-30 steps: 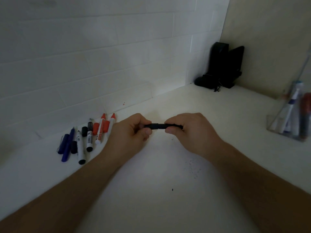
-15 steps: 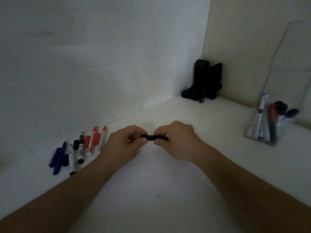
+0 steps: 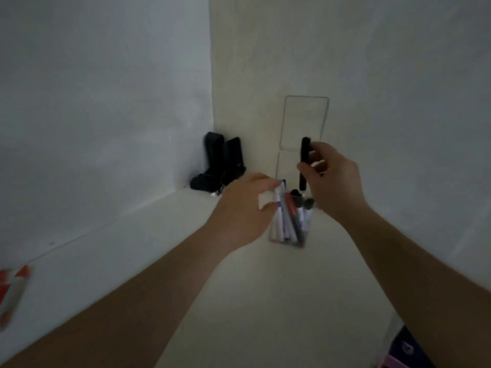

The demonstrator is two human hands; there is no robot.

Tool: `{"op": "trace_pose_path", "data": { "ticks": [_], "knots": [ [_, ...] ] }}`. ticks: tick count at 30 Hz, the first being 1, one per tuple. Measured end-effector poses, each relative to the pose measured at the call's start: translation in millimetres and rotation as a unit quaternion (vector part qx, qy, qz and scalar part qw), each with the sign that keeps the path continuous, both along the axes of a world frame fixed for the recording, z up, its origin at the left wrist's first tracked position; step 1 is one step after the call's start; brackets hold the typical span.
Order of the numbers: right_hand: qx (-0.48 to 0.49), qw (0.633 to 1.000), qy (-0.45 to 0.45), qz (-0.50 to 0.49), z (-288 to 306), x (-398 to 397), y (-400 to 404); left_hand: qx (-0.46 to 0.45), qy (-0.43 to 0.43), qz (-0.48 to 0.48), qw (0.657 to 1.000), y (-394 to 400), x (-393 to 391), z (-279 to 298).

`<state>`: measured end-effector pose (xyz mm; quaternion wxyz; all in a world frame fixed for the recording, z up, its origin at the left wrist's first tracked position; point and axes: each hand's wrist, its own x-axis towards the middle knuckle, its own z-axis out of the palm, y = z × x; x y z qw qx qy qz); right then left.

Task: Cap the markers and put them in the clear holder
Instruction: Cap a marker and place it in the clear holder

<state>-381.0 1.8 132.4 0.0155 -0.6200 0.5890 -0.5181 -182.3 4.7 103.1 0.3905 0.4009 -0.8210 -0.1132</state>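
Both forearms reach fwd. Right hand (image 3: 332, 179) raised, fingers + thumb curled round black marker (image 3: 304, 160), marker upright. Left hand (image 3: 244, 208) lower, fingers loosely curved, thumb apart, at side of clear holder (image 3: 276, 229); contact unclear.

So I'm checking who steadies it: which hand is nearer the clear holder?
Left. The left hand is at the clear holder's left side; the right hand holds the black marker above it.
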Motion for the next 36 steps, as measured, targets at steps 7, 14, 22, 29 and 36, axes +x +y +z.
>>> {"op": "trace_pose_path", "data": {
  "ticks": [7,14,22,29,36],
  "knots": [
    [0.056,0.966,0.246,-0.049,-37,-16,-21,-0.123,-0.199,0.076,0.969,-17,-46,-25],
    [0.063,0.906,0.419,-0.004,-33,-16,-10,-0.109,-0.177,0.048,0.977,-27,-21,-35],
    [-0.047,0.981,0.188,-0.005,-51,22,10,-0.095,-0.099,0.039,0.99,-13,80,-47],
    [0.106,0.949,0.157,0.253,-96,184,20,0.027,-0.102,0.282,0.954,48,260,-57],
    [0.187,0.875,0.206,0.396,-122,340,29,0.141,-0.07,0.389,0.908,99,376,-59]
  ]
}}
